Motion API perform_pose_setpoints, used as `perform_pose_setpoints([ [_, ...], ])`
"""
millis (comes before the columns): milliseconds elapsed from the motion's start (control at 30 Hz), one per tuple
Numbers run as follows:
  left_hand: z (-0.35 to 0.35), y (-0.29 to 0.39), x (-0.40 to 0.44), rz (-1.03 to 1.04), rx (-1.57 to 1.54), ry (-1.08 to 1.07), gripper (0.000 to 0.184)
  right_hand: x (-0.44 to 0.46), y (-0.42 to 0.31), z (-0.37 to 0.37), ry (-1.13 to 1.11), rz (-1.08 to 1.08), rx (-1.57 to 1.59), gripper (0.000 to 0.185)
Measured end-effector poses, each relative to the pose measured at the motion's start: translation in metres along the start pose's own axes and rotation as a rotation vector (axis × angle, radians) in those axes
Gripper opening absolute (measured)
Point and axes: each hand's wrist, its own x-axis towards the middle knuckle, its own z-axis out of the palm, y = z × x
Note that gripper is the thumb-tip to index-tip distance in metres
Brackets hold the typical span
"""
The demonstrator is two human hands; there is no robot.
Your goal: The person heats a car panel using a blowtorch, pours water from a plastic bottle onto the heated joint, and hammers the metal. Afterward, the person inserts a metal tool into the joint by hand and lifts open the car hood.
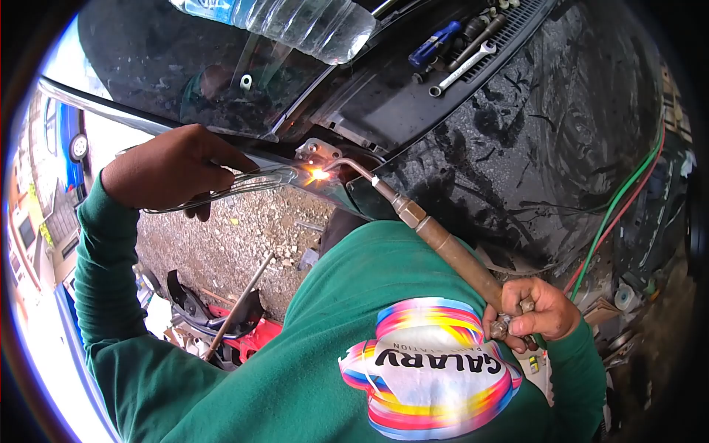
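Note:
My left hand [173,170], in a brown glove, is closed around a bundle of thin metal wire [255,179]. The wire's looped end reaches right, to the bright flame. My right hand [538,314] is bare and grips a brass gas torch [454,251] at its valve end. From there the torch slants up and left, and its bent copper tip [354,164] points at a glowing spot [317,175] on the car body beside the windshield's lower corner. A metal bracket [317,150] with holes sits just above the flame. Glare hides where wire and metal meet.
A water bottle [310,29] lies on the windshield [185,74]. A blue screwdriver [436,43] and a wrench [464,68] rest on the cowl by the dusty black hood [561,133]. Green and red hoses [617,196] run down at right. Below are gravel [221,240] and a pole [240,303].

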Motion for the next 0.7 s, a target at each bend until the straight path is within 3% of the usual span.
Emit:
perform_pose_setpoints([
  [700,0.002,-0.006,-0.013,0.015,-0.02,0.07,0.041,-0.002,-0.003,-0.001,-0.003,0.037,-0.002,0.016],
])
